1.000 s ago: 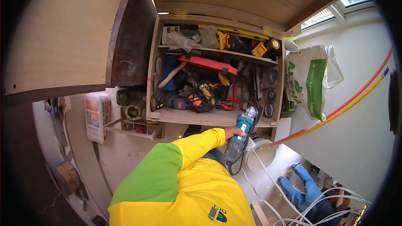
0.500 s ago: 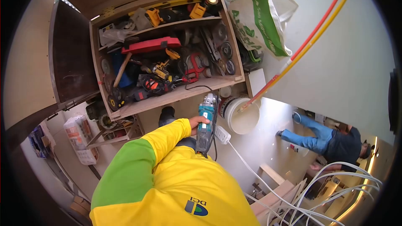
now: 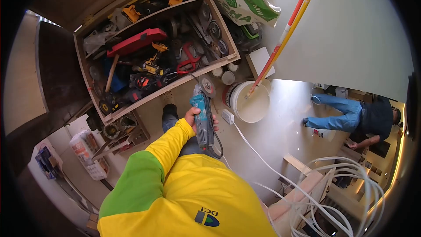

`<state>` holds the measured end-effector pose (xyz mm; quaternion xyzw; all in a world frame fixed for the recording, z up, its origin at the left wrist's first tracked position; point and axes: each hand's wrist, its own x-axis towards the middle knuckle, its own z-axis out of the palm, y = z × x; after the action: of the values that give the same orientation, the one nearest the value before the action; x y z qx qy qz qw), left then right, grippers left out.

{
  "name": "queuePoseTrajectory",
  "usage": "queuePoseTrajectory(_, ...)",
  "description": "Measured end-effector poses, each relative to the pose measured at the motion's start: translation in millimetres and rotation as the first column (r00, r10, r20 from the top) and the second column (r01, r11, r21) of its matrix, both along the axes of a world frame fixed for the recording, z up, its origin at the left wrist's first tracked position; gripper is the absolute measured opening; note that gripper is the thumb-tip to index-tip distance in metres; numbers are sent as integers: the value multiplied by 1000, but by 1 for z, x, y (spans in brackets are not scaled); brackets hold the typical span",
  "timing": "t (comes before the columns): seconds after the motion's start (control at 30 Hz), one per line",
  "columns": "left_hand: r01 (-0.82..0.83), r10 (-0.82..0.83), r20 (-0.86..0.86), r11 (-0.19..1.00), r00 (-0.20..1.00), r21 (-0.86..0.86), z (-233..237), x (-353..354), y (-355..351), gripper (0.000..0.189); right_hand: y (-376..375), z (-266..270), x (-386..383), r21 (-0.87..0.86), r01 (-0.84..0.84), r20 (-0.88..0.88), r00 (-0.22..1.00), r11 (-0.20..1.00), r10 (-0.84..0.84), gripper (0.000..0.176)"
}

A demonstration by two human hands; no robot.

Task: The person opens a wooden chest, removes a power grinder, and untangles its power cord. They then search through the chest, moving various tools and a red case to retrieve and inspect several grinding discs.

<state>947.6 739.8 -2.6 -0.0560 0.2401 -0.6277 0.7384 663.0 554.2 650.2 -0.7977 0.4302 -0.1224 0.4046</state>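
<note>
My left hand (image 3: 191, 117) is wrapped round the teal and grey body of an angle grinder (image 3: 202, 116), its fingers showing along the right side. The grinder's head and disc (image 3: 207, 86) point away from me, below the front edge of a wooden toolbox (image 3: 175, 86). A dark cord (image 3: 219, 145) loops from the grinder's rear end. My right hand is out of view. Inside the toolbox lie a yellow drill (image 3: 152, 66), a red case (image 3: 138, 44), a hammer (image 3: 112, 73) and several discs.
A white bucket (image 3: 236, 101) stands right of the grinder, beside a white power strip (image 3: 227, 116). Red and yellow poles (image 3: 280, 46) lean into the bucket. White cable coils (image 3: 346, 166) hang lower right. Another person (image 3: 351, 114) is farther right. A printed sack (image 3: 243, 0) sits top right.
The grinder has turned in my left hand, so its disc face and my fingertips now show. It has shifted left. The surroundings have shifted and tilted in view.
</note>
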Motion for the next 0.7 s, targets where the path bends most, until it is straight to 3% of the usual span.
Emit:
queuePoseTrajectory(0.07,54,-62,75,993,995,105,4,-4,-5,53,-12,-54,18,70,-75,3,997,995,75,25)
queuePoseTrajectory(0.13,114,-137,129,979,982,169,7,-11,-10,55,-27,-99,8,136,77,-160,986,988,-54,28)
queuePoseTrajectory(0.17,143,-171,140,971,975,191,14,-15,-11,57,-34,-125,4,182,164,-239,964,970,-119,37)
queuePoseTrajectory(0.3,209,-240,135,956,961,208,15,-50,-19,60,-39,-244,17,303,222,-245,958,927,-149,35)
queuePoseTrajectory(0.43,223,-228,60,972,972,74,27,-78,-24,54,-40,-354,19,451,75,-200,980,889,18,26)
queuePoseTrajectory(0.5,223,-224,37,974,974,30,41,-82,-26,55,-36,-404,23,511,51,-122,992,858,14,22)
queuePoseTrajectory(0.7,240,-244,166,970,955,40,78,-53,-34,60,2,-497,90,527,-80,-15,995,846,103,32)
